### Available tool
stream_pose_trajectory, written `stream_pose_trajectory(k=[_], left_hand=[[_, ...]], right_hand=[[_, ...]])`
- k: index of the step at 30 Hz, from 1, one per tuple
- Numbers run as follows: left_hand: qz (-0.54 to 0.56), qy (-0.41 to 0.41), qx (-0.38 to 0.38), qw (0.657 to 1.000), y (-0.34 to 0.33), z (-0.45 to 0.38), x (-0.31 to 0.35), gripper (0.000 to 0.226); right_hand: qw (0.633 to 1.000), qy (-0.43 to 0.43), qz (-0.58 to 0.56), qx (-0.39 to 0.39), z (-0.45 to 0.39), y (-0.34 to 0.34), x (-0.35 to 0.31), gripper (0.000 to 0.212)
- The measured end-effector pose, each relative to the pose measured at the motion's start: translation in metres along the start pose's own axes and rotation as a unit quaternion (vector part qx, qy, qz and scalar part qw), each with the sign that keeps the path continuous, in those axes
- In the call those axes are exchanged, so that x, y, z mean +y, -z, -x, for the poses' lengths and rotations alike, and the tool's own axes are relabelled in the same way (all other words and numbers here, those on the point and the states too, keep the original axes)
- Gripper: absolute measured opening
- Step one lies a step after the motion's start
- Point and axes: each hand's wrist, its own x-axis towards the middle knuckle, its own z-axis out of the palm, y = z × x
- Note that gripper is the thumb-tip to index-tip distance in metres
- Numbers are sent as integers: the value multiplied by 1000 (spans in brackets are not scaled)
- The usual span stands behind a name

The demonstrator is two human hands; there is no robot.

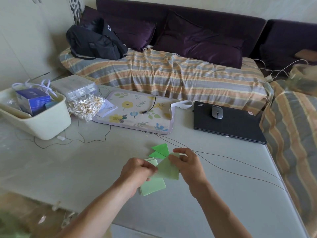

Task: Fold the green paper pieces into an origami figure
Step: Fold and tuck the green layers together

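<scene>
Already some folding is behind me, I judge: on the table (pixel 188 212) two bright green folded triangles (pixel 161 150) lie just beyond my hands, finished units by the look of them. Near me, partly under my left wrist, a small stack of pale green squares (pixel 153 187) lies unfolded, so most of the work seems left, and nothing is joined into a figure yet.

Between my hands I hold the pale green piece (pixel 169 170), folded into a rough triangle, just above the stack. My left hand (pixel 137 170) pinches its left corner with curled fingers; my right hand (pixel 188 163) pinches its far right corner between thumb and fingertips. I think this fold is only half made.

As for writing, the black laptop (pixel 229 125) at the far right shows a corner logo beginning "Think"; the rest is too small. The black bag (pixel 92 42) on the sofa bears a white letter I cannot read surely. The blue box (pixel 33 100) in the cream basket (pixel 48 124) has print too blurred to read.
</scene>
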Motion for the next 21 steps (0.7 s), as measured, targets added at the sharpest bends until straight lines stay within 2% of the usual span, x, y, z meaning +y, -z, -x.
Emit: stream_pose_trajectory(k=[3, 8, 10, 14, 18, 21], left_hand=[[56, 5, 8, 998, 0, -1, 4, 7], [55, 14, -20, 998, 0, -1, 8, 11], [50, -3, -3, 999, -3, -2, 9, 15], [99, -40, 37, 994, -3, -6, 10, 8], [127, -24, 40, 991, -1, -7, 9, 4], [176, -2, 27, 984, -1, -7, 10, 3]], right_hand=[[994, -40, -85, -63, 3, -2, -3, 27], [993, -37, -47, -101, 4, -2, -3, 28], [990, -38, -25, -130, 5, 0, -4, 30], [984, -26, 36, -175, 7, -4, -2, 26], [989, -19, 40, -145, 6, -4, -4, 23], [995, -16, -12, -96, 4, -2, -4, 20]])
